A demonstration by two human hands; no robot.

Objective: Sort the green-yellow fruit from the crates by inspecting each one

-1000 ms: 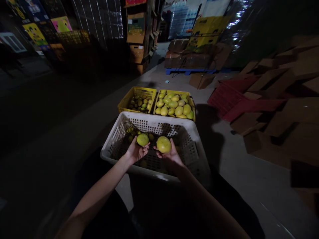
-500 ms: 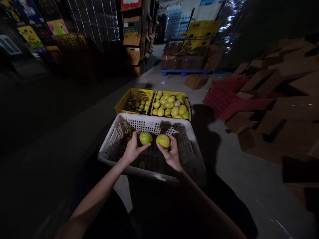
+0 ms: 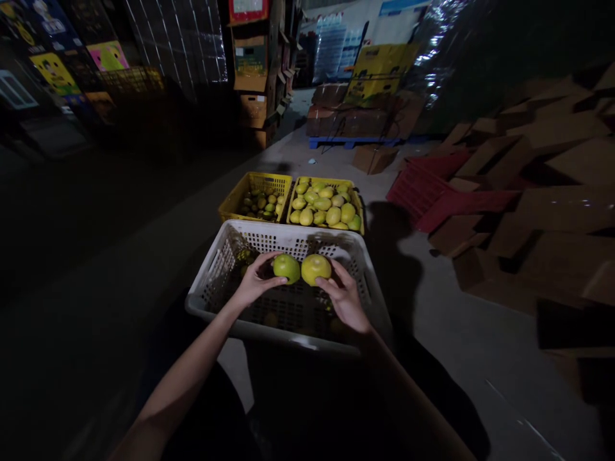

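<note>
L hand (image 3: 252,283) & R hand (image 3: 346,302) held apart, each clamped on 1 fruit, ctr of frame.
Forearms (image 3: 196,360) angle up from bottom edge, thumbs nearest cam, fingers curled round outer sides. Green fruit (image 3: 287,269) in L, yellowish fruit (image 3: 315,268) in R, side by side, roundish, smooth-skinned, above white crate (image 3: 293,228), plastic w/ perforated walls. Yellow crates (image 3: 231,207) just beyond, upper ctr.

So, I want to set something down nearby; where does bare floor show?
Bare floor shows right of the white crate, short of the cardboard boxes, and, dimmer, left of the yellow crates. It's crowded beyond the white crate, where the yellow crates stand close, and far right, where boxes heap around the red crate.
</note>
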